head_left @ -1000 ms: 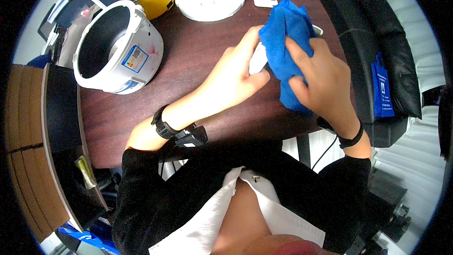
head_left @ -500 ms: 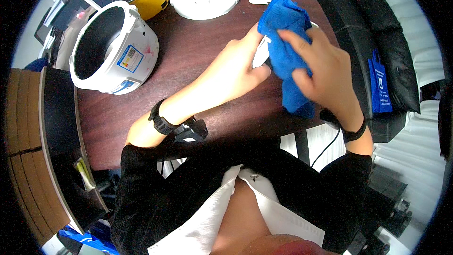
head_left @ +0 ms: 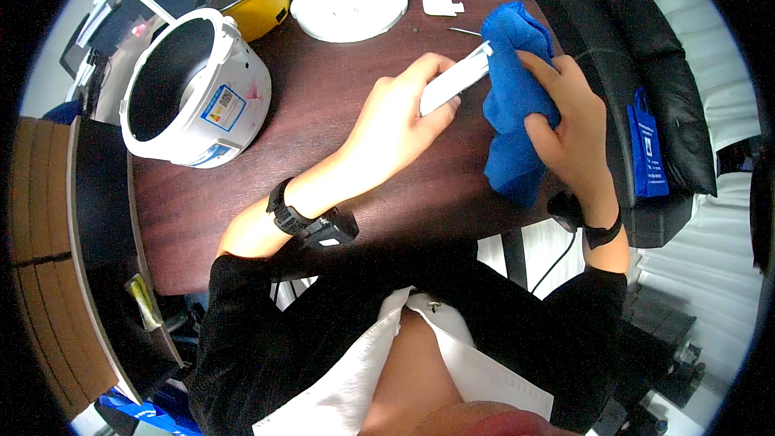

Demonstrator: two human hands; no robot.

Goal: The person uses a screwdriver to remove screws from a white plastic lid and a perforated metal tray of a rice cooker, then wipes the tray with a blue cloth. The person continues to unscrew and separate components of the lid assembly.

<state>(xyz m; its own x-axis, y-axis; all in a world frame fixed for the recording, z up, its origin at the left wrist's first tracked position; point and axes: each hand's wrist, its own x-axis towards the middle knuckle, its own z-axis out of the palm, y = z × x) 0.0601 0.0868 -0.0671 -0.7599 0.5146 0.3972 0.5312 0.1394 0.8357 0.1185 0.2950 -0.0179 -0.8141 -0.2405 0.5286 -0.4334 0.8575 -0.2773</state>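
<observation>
My left hand (head_left: pixel 393 117) grips a long white plastic piece (head_left: pixel 454 83), seen nearly edge-on and held above the table. Its far end reaches up to the blue cloth (head_left: pixel 513 97); whether the two touch I cannot tell. Fingers and thumb of my right hand (head_left: pixel 571 117) are closed on the cloth, which hangs down in folds. A thin metal rod (head_left: pixel 464 31) sticks out beside the cloth's upper left edge, its other end hidden.
On the dark wood table (head_left: pixel 323 133), a white rice cooker body (head_left: pixel 242 85) stands open at left, near a yellow pot (head_left: pixel 270 8). A round white lid (head_left: pixel 349 6) and small white piece (head_left: pixel 440 2) lie at the back. A black sofa (head_left: pixel 617 56) borders the right.
The left hand has drawn the white piece out from under the cloth, down and to the left. The right hand and cloth have shifted slightly right, uncovering the metal rod.
</observation>
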